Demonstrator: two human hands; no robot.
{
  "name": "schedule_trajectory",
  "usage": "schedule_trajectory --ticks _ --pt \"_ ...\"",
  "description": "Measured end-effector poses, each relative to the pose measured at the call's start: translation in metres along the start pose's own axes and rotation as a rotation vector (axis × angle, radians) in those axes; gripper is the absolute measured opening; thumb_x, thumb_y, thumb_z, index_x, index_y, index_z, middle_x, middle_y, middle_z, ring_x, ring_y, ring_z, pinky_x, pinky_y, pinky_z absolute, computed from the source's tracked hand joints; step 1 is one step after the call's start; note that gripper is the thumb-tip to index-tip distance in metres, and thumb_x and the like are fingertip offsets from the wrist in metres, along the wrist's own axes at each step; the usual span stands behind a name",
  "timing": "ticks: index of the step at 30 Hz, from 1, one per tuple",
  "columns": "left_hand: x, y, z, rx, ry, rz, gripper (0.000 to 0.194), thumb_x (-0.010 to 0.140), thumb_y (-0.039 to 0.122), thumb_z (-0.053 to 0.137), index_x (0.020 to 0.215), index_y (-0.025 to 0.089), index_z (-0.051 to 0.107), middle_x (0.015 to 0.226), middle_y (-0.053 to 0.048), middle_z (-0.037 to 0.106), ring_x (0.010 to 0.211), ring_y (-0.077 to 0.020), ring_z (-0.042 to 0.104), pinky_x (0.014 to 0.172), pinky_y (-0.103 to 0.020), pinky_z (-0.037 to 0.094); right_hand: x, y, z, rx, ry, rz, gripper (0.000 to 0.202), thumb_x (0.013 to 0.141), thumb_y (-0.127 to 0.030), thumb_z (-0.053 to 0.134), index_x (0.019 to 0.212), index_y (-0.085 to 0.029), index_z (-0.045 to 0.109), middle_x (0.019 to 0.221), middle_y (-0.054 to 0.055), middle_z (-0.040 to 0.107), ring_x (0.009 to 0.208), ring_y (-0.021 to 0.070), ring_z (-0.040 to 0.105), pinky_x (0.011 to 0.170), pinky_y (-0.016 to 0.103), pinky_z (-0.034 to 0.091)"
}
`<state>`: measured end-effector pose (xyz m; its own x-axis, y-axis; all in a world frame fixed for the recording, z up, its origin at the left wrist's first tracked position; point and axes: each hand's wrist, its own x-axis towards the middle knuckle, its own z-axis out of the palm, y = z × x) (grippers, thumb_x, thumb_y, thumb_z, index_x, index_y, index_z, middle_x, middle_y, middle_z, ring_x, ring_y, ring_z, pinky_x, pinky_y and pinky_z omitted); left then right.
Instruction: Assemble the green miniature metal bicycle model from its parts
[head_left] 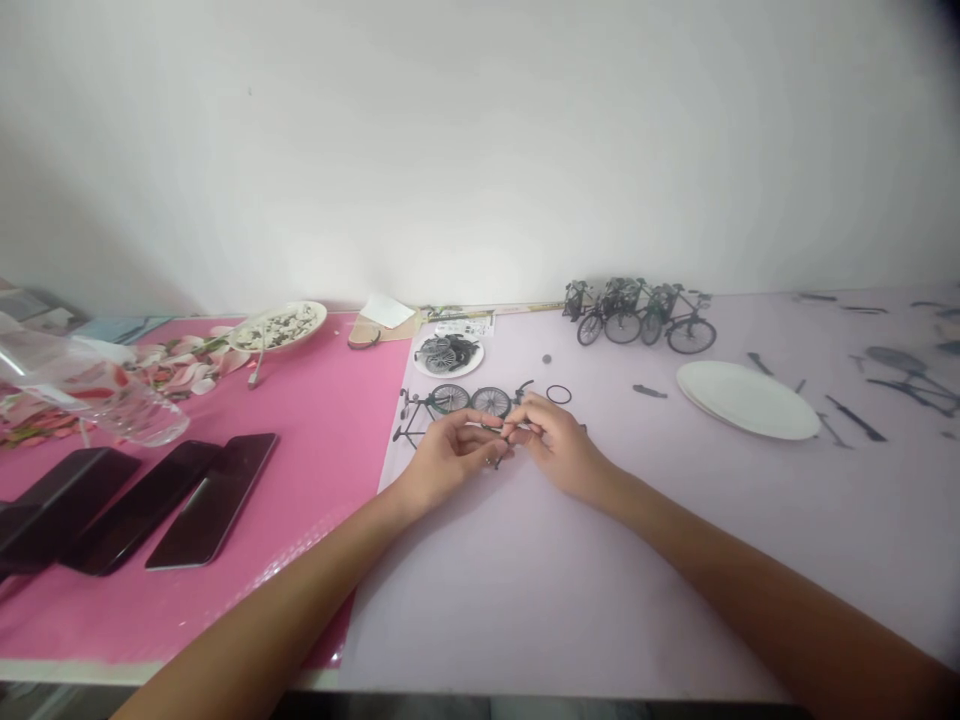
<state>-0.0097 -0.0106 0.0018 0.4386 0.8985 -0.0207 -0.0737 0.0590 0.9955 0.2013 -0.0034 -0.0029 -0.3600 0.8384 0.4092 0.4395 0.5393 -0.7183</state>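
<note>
My left hand (459, 452) and my right hand (553, 440) meet over the pale sheet, fingertips pinched together. Between them is a small dark part (495, 462), mostly hidden by the fingers, so its kind cannot be made out. Just behind the hands lie toy bicycle wheels (491, 402) and a dark toy bicycle frame (412, 405). A thin black ring (559, 394) rests beyond my right hand. Farther back, a small white plate (478, 366) holds a heap of dark bicycle parts.
Several assembled toy bicycles (690, 330) stand by the wall. At right, a white oval plate (750, 400) lies among loose dark parts (855, 418). On the pink cover are phones (214, 500), a clear plastic bottle (127, 400) and a plate of small pieces (319, 318).
</note>
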Motion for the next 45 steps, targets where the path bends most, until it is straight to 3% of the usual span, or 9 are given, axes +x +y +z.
schedule_trajectory --ticks 5,8,13,18,25,33,38,45 --pt "0.002 -0.003 -0.002 0.002 0.006 0.018 0.044 0.082 0.033 0.085 0.119 0.015 0.068 0.090 -0.009 0.078 0.081 -0.0190 0.074 0.078 -0.032 0.056 -0.004 -0.010 -0.003 -0.003 -0.038 0.025 0.016 0.103 -0.032 0.054 0.108 -0.026 0.067 0.095 0.003 0.059 0.075 0.0168 0.052 0.071 0.032 0.044" --pt "0.002 -0.004 -0.004 -0.003 0.046 0.040 0.046 0.082 0.034 0.084 0.121 0.014 0.070 0.094 -0.010 0.078 0.086 -0.0202 0.074 0.081 -0.033 0.056 -0.007 -0.017 -0.008 0.039 -0.042 0.096 0.022 0.107 -0.039 0.046 0.122 -0.027 0.056 0.095 0.003 0.061 0.077 0.0184 0.054 0.071 0.034 0.046" --pt "0.002 -0.003 -0.003 -0.048 0.084 0.038 0.038 0.082 0.039 0.084 0.108 0.013 0.074 0.093 -0.011 0.079 0.090 -0.0223 0.075 0.084 -0.035 0.056 -0.007 -0.018 -0.007 0.043 0.049 0.111 0.014 0.108 -0.037 0.040 0.104 -0.026 0.048 0.089 0.002 0.059 0.074 0.0178 0.056 0.070 0.034 0.047" --pt "0.005 -0.004 -0.005 -0.085 0.150 0.041 0.037 0.080 0.041 0.086 0.103 0.014 0.073 0.097 -0.011 0.080 0.092 -0.0230 0.076 0.083 -0.034 0.056 -0.003 -0.014 -0.002 -0.010 0.040 0.043 0.010 0.103 -0.032 0.054 0.098 -0.024 0.058 0.093 0.004 0.063 0.083 0.0197 0.061 0.070 0.034 0.047" --pt "0.005 -0.003 -0.006 -0.072 0.137 0.046 0.038 0.081 0.041 0.084 0.104 0.014 0.072 0.093 -0.009 0.079 0.089 -0.0215 0.075 0.082 -0.033 0.055 -0.002 -0.012 -0.002 -0.027 0.088 0.042 0.008 0.099 -0.028 0.057 0.095 -0.024 0.062 0.091 0.004 0.061 0.082 0.0197 0.058 0.066 0.032 0.046" --pt "0.005 -0.002 -0.006 -0.017 0.139 0.044 0.038 0.083 0.043 0.082 0.104 0.013 0.072 0.091 -0.010 0.079 0.087 -0.0209 0.074 0.075 -0.030 0.053 -0.001 -0.013 -0.004 -0.063 0.084 0.021 0.015 0.101 -0.032 0.058 0.091 -0.023 0.063 0.083 0.002 0.056 0.073 0.0172 0.053 0.066 0.032 0.044" --pt "0.005 -0.003 -0.006 0.006 0.113 0.064 0.034 0.085 0.040 0.081 0.103 0.013 0.073 0.089 -0.010 0.079 0.077 -0.0163 0.069 0.070 -0.028 0.050 -0.002 -0.012 -0.005 -0.057 0.044 0.035 0.036 0.106 -0.037 0.049 0.075 -0.021 0.058 0.075 0.001 0.052 0.074 0.0171 0.052 0.069 0.032 0.042" --pt "0.006 -0.005 -0.007 -0.018 0.095 0.085 0.035 0.079 0.039 0.086 0.100 0.013 0.074 0.086 -0.009 0.077 0.077 -0.0195 0.073 0.069 -0.029 0.053 -0.005 -0.012 -0.008 0.135 -0.041 0.134 0.012 0.103 -0.034 0.052 0.098 -0.023 0.053 0.091 0.001 0.059 0.082 0.0170 0.057 0.071 0.029 0.044"
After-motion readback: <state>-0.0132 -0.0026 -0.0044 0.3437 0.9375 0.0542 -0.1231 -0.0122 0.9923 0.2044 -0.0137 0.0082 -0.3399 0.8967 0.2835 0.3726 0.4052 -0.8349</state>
